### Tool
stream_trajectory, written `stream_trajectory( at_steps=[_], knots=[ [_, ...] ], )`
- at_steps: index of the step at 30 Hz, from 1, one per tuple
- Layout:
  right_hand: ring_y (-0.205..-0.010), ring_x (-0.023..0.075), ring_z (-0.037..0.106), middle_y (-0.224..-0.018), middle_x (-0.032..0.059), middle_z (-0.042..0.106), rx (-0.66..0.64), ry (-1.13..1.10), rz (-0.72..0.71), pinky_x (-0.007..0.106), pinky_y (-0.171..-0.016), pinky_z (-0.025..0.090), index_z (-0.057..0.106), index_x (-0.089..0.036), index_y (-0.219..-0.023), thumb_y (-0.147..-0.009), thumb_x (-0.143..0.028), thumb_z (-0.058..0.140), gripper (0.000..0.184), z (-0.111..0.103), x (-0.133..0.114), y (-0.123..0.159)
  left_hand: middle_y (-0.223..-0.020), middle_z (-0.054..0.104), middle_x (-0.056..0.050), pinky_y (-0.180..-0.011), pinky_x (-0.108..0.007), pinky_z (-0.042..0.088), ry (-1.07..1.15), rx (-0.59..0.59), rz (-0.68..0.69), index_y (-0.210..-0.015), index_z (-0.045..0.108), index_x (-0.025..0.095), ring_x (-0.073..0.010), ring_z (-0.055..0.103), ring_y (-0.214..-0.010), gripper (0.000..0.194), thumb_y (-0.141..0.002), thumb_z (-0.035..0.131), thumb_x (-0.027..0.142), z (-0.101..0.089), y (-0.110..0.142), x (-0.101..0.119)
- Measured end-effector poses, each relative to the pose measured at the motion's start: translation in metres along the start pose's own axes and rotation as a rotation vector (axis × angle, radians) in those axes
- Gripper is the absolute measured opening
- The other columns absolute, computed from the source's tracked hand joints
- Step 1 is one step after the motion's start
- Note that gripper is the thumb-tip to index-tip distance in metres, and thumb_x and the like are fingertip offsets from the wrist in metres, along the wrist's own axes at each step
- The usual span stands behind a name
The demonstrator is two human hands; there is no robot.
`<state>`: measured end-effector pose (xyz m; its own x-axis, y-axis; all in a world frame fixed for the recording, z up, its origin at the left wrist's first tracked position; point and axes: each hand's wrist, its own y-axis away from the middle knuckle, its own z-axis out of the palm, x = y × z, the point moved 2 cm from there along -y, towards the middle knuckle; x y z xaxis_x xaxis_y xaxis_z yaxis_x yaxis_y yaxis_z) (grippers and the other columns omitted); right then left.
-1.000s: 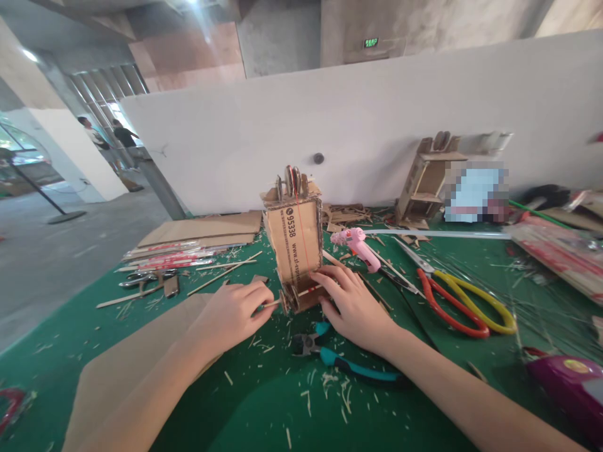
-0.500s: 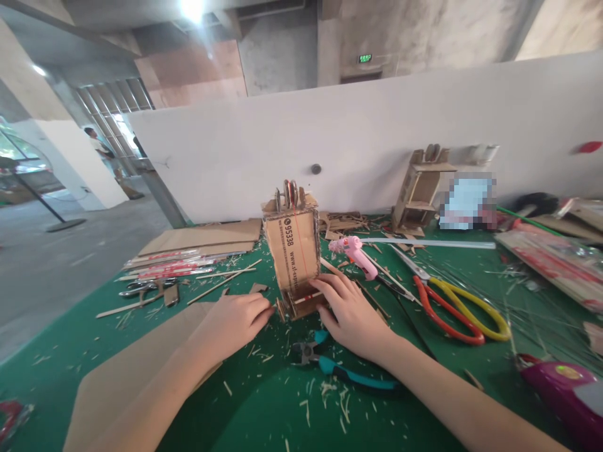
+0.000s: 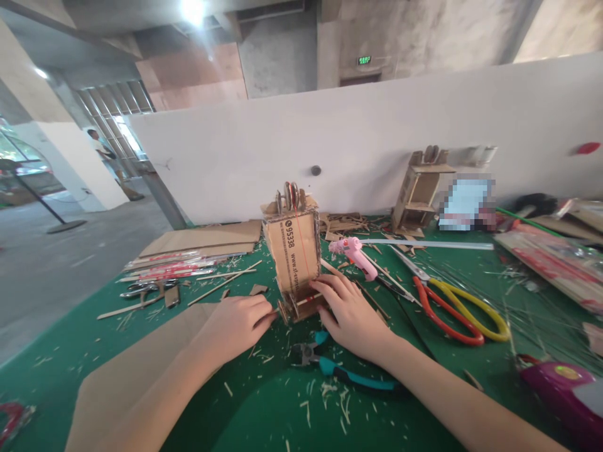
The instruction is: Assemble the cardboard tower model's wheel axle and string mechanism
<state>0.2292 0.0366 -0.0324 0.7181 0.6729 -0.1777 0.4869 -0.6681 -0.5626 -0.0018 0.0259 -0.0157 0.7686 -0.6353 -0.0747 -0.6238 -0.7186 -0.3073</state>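
Note:
A tall cardboard tower (image 3: 296, 251) with printed text stands upright on the green table, cardboard discs (image 3: 292, 196) at its top and a red string down its front. Low across it runs a thin stick (image 3: 309, 300), partly wound with red. My left hand (image 3: 247, 320) pinches what looks like the stick's outer end, beside a small cardboard piece (image 3: 283, 311) at the tower's lower left; the fingertips partly hide it. My right hand (image 3: 353, 311) grips the tower's lower right side, fingers at its front edge. Teal-handled cutting pliers (image 3: 346, 370) lie just below that hand.
Right of the tower lie a pink glue gun (image 3: 355, 254), red-and-yellow scissors (image 3: 459, 307) and a purple tape measure (image 3: 560, 392). A second cardboard tower (image 3: 419, 191) stands behind. Cardboard sheets (image 3: 136, 370), sticks and scraps lie at left. A white partition (image 3: 226, 157) closes the back.
My left hand has shifted very slightly right and up at the tower's lower left. My right hand keeps its grip, and the tower stays in place.

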Motion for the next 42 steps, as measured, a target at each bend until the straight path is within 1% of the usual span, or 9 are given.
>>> stream_trajectory(
  at_steps=[8, 14, 20, 24, 27, 34, 37, 40, 42],
  knots=[
    [-0.124, 0.028, 0.04, -0.126, 0.0099, 0.052, -0.014, -0.001, 0.0, 0.052, -0.102, 0.037, 0.047, -0.019, -0.125, -0.085, -0.015, 0.046, 0.04, -0.001, 0.0, 0.001, -0.071, 0.061, 0.0, -0.058, -0.028, 0.041, 0.03, -0.07, 0.049, -0.075, 0.058, 0.019, -0.0164, 0.058, -0.069, 0.025, -0.094, 0.043, 0.025, -0.001, -0.001, 0.005],
    [-0.123, 0.0284, 0.04, -0.127, 0.0105, 0.051, -0.03, 0.009, 0.015, 0.051, -0.102, 0.038, 0.047, -0.017, -0.125, -0.086, -0.016, 0.045, 0.039, 0.0, 0.001, 0.001, -0.07, 0.058, 0.0, -0.057, -0.029, 0.039, 0.023, -0.078, 0.02, -0.073, 0.054, 0.019, -0.017, 0.057, -0.068, 0.023, -0.092, 0.045, 0.027, 0.001, -0.002, 0.004],
    [-0.123, 0.0288, 0.04, -0.128, 0.0108, 0.051, -0.047, 0.008, 0.017, 0.05, -0.102, 0.037, 0.048, -0.016, -0.126, -0.086, -0.017, 0.045, 0.039, 0.0, 0.0, 0.0, -0.075, 0.06, -0.001, -0.056, -0.028, 0.038, 0.054, -0.071, -0.013, -0.082, 0.055, 0.019, -0.0173, 0.058, -0.069, 0.017, -0.091, 0.047, 0.031, -0.002, 0.0, 0.004],
    [-0.123, 0.0275, 0.041, -0.128, 0.0109, 0.051, -0.031, -0.024, 0.024, 0.049, -0.104, 0.035, 0.047, -0.016, -0.126, -0.086, -0.018, 0.045, 0.04, 0.0, 0.001, -0.001, -0.071, 0.06, 0.0, -0.055, -0.027, 0.037, 0.051, -0.072, 0.003, -0.077, 0.056, 0.019, -0.0166, 0.057, -0.067, 0.02, -0.091, 0.047, 0.03, -0.01, -0.002, 0.01],
    [-0.122, 0.0256, 0.043, -0.128, 0.0106, 0.051, -0.014, -0.105, 0.052, 0.047, -0.106, 0.034, 0.046, -0.017, -0.127, -0.089, -0.025, 0.046, 0.039, -0.002, 0.002, -0.002, -0.07, 0.059, 0.0, -0.055, -0.028, 0.038, 0.071, -0.095, 0.015, -0.076, 0.056, 0.019, -0.0161, 0.056, -0.064, 0.022, -0.091, 0.047, 0.032, -0.013, -0.004, 0.02],
    [-0.121, 0.0232, 0.047, -0.126, 0.0101, 0.055, -0.002, -0.282, 0.151, 0.043, -0.101, 0.04, 0.044, -0.02, -0.128, -0.093, -0.034, 0.041, 0.038, -0.009, 0.003, -0.01, -0.092, 0.064, -0.005, -0.066, -0.032, 0.047, 0.206, -0.131, 0.068, -0.104, 0.058, 0.02, -0.0207, 0.06, -0.082, 0.022, -0.089, 0.05, 0.034, -0.009, -0.007, 0.04],
    [-0.119, 0.025, 0.048, -0.125, 0.0103, 0.055, 0.014, -0.324, 0.197, 0.045, -0.098, 0.041, 0.044, -0.021, -0.128, -0.092, -0.036, 0.042, 0.038, -0.017, 0.002, -0.021, -0.099, 0.064, -0.007, -0.067, -0.033, 0.048, 0.139, -0.092, 0.098, -0.112, 0.057, 0.019, -0.0219, 0.061, -0.084, 0.029, -0.087, 0.053, 0.032, -0.012, -0.009, 0.046],
    [-0.12, 0.0258, 0.047, -0.127, 0.011, 0.054, 0.106, -0.372, 0.176, 0.047, -0.098, 0.04, 0.042, -0.021, -0.129, -0.091, -0.037, 0.045, 0.042, -0.034, -0.002, -0.046, -0.074, 0.062, -0.002, -0.058, -0.031, 0.046, 0.026, 0.039, 0.182, -0.086, 0.062, 0.019, -0.0175, 0.058, -0.065, 0.015, -0.087, 0.05, 0.028, -0.03, -0.009, 0.05],
    [-0.12, 0.0247, 0.047, -0.128, 0.0112, 0.052, 0.219, -0.416, 0.139, 0.047, -0.099, 0.039, 0.039, -0.021, -0.13, -0.09, -0.036, 0.046, 0.043, -0.05, -0.009, -0.066, -0.061, 0.055, 0.0, -0.055, -0.029, 0.044, -0.013, 0.24, 0.227, -0.069, 0.057, 0.018, -0.0142, 0.053, -0.056, 0.018, -0.086, 0.05, 0.019, -0.052, -0.011, 0.048]
  ],
)
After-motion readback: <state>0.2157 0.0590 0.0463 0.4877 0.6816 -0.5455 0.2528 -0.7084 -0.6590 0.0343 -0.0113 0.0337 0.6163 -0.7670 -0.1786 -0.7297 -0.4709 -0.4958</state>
